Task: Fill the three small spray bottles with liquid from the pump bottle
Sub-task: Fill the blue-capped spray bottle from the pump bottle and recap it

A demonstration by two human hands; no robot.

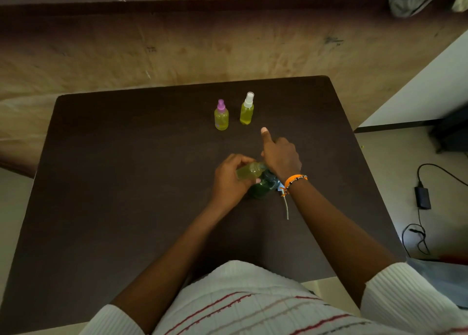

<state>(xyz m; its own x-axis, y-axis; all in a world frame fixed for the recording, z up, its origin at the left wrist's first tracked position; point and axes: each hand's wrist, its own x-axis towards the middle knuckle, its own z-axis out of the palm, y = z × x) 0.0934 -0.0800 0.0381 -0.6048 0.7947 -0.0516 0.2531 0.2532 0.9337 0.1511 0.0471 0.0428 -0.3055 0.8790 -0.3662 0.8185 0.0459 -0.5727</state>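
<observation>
Two small spray bottles stand upright at the far middle of the dark table [114,182], both holding yellow-green liquid: one with a purple cap [221,115], one with a white cap [247,109]. My left hand [229,180] grips a third small bottle [249,170], tilted on its side with its mouth against the pump bottle's top. The green pump bottle [263,186] stands under my right hand [279,156], which rests on its pump head with the thumb sticking up; the pump head itself is hidden.
A thin white tube [286,208] lies on the table below my right wrist. On the floor to the right lies a black power adapter [422,197] with its cable. A wall ledge runs behind the table.
</observation>
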